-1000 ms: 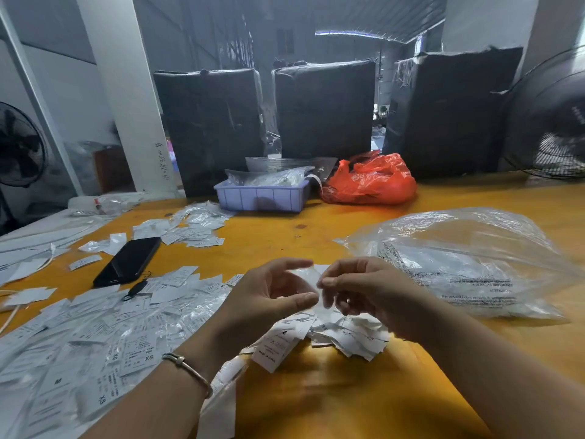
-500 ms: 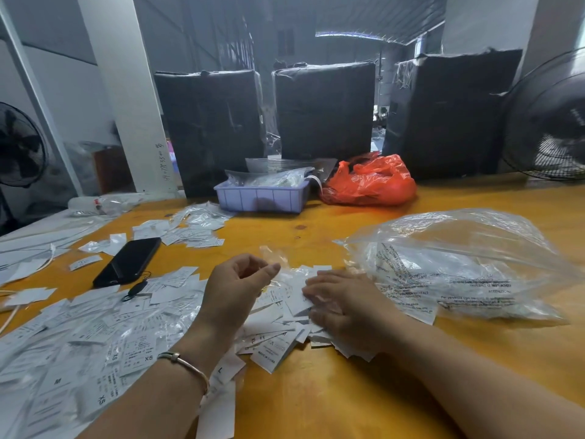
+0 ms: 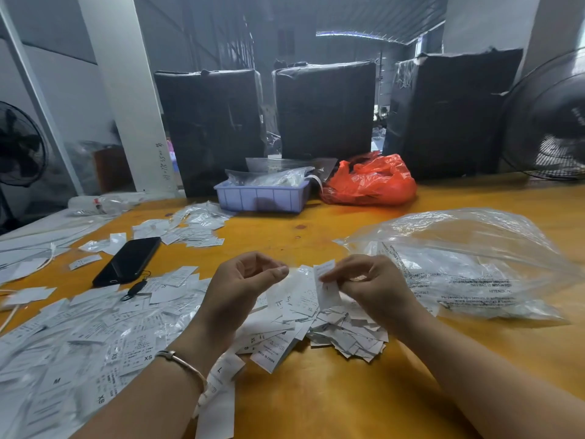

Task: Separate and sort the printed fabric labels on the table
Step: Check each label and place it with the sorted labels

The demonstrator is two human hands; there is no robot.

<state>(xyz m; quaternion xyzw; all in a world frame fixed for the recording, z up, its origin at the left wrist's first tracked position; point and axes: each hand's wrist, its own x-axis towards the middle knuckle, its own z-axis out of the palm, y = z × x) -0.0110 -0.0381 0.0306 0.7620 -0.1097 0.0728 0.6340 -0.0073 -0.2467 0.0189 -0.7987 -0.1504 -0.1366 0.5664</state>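
White labels (image 3: 95,337) with black print lie scattered on the orange-yellow table (image 3: 316,403), a black phone (image 3: 128,261) at left, and far off a pale purple tray (image 3: 262,198), a red-orange bag (image 3: 370,182) and black-wrapped boxes (image 3: 323,109).

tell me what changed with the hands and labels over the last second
Half a second ago the right hand lay flat on the label pile; it has lifted and now pinches a single label. The left hand stays raised with fingers curled, and whether it holds anything is unclear. Phone, clear bag and tray haven't moved.
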